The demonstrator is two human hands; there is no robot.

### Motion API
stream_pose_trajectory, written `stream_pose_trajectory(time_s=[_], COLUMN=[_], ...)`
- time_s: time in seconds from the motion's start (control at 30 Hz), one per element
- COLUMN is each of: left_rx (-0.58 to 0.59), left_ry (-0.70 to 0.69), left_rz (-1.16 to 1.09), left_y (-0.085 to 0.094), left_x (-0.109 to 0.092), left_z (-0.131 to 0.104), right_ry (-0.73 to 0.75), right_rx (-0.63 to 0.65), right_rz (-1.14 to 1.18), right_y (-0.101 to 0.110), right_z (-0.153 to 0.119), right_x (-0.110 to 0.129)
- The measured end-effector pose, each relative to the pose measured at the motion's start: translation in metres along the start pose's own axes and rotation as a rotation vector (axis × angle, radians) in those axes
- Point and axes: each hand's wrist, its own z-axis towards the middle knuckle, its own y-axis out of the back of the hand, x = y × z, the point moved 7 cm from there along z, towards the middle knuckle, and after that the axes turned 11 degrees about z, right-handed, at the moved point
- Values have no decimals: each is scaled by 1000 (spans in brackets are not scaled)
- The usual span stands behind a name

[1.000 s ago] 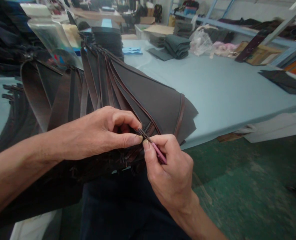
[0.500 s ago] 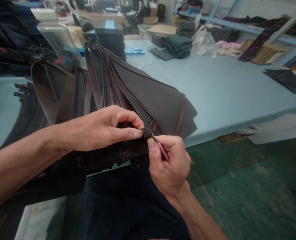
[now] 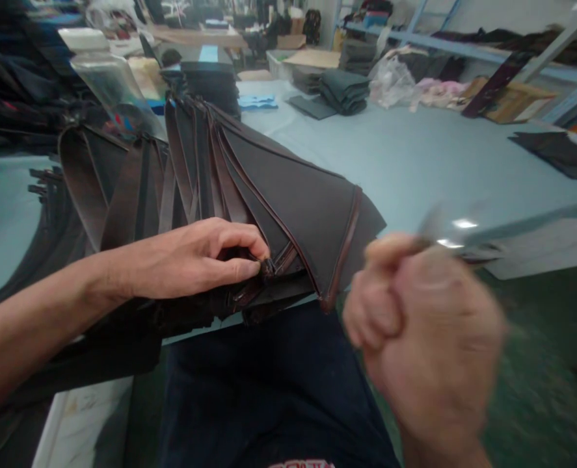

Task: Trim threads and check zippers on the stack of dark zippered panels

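Observation:
My left hand (image 3: 214, 257) is closed in a pinch on the lower end of a dark leather panel (image 3: 268, 266), the narrow brown strip between thumb and forefinger. Beside it hangs a wide dark grey panel (image 3: 293, 188) with brown edging, the front one in a row of similar panels (image 3: 132, 188). Off to the right, apart from the panels, my right hand (image 3: 425, 331) is raised and smeared by motion, its fingers curled round a small tool with a shiny metal blade (image 3: 444, 234). The tool's handle is hidden in the fist.
A light blue table (image 3: 429, 162) carries the panels. Behind them stand a clear bottle (image 3: 107, 78) with a white cap and a dark stack (image 3: 210, 81). Folded dark cloth (image 3: 344, 91) and a plastic bag (image 3: 393, 81) lie farther back. A cardboard box (image 3: 522, 101) sits by the shelf.
My right hand has swung away from the left hand, to the right and nearer the camera, taking the tool along. My left hand has shifted slightly left, still pinching the strip.

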Motion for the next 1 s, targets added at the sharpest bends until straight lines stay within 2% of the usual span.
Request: stream_pose_trajectory(time_s=[0.1,0.23,0.37,0.53,0.7,0.9,1.0], left_rx=[6,-5,-12,-20,-34,-44,-40], left_ry=[51,58,60,85,114,128,105], left_rz=[-22,-11,-53,-117,-116,-124,-118], left_y=[1,5,6,4,4,4,5], left_x=[-1,-5,-5,-4,-3,-2,-4], left_z=[-1,-1,-2,-1,0,1,0], right_ry=[-141,-42,58,68,114,211,189], right_rx=[14,-3,5,7,83,133,189], right_rz=[185,46,-42,-61,-90,-238,-264], right_y=[-33,-51,-51,-48,-49,-47,-48], right_z=[-28,-36,-27,-20,-7,2,5], right_x=[-38,-58,-56,-49,-38,-24,-21])
